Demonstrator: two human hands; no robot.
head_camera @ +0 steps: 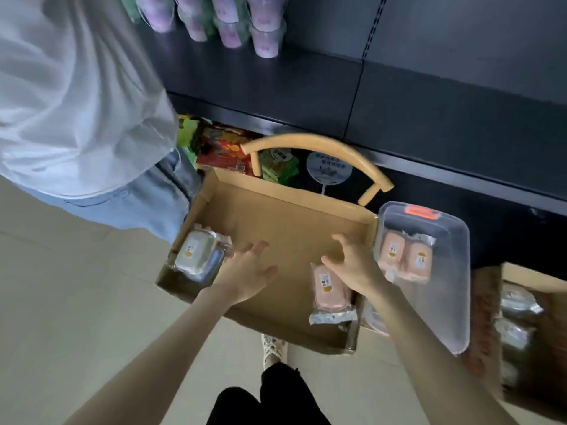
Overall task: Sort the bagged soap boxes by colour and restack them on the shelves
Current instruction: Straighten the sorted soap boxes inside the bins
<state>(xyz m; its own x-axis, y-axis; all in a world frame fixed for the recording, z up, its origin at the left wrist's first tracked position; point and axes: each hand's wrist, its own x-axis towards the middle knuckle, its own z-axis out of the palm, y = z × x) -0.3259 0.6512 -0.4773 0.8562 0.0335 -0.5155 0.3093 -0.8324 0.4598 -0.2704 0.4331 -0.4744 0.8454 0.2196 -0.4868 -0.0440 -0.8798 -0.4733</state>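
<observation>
Shop: dark shelving [429, 96], packaged snacks [225, 148].

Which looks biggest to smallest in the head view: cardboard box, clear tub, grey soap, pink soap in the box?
1. cardboard box
2. clear tub
3. grey soap and pink soap look alike; unranked.
</observation>
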